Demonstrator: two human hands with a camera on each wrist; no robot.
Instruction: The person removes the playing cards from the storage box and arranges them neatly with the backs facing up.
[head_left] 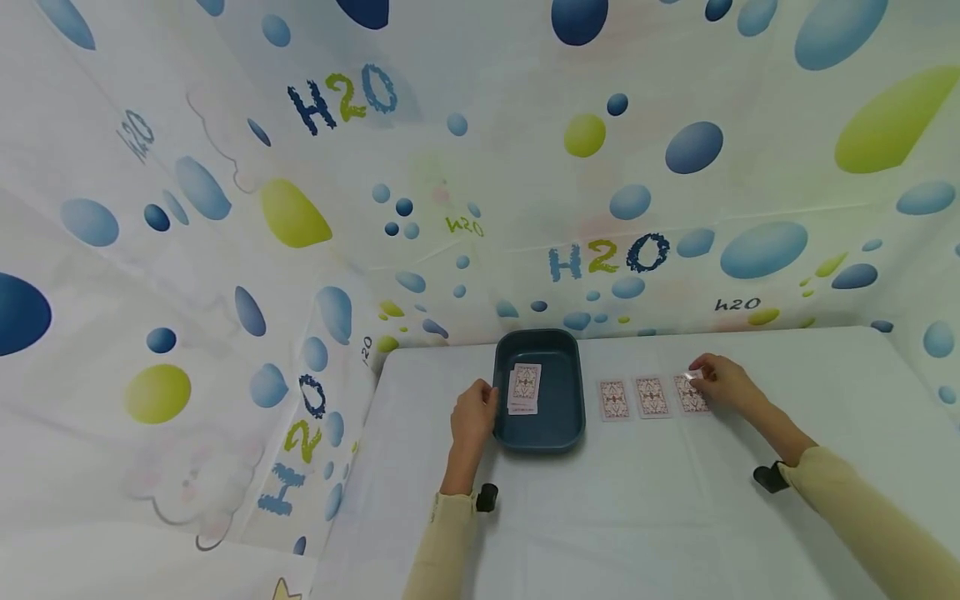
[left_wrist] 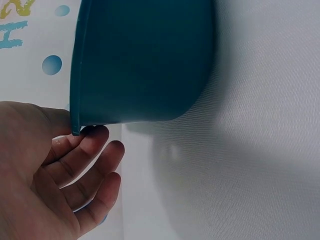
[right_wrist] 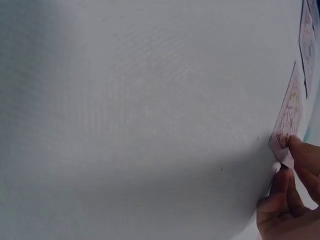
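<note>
In the head view, my left hand (head_left: 472, 415) pinches the left rim of a dark teal plastic tray (head_left: 540, 442). The left wrist view shows the tray's side wall (left_wrist: 145, 60), with the thumb over the rim and the other fingers curled below. Inside the tray lie a few playing cards (head_left: 526, 385), overlapping, patterned backs up. To the right, two face-down playing cards, a left one (head_left: 615, 401) and a middle one (head_left: 652, 397), lie in a row. My right hand (head_left: 726, 385) pinches the near end of the row's rightmost playing card (right_wrist: 289, 117) between thumb and fingers.
A white cloth (head_left: 600, 517) covers the table. Behind and to the left hangs a white curtain (head_left: 487, 150) with blue and green drops and H2O lettering. A black strap (head_left: 487, 497) is on the left wrist, another strap (head_left: 770, 477) on the right.
</note>
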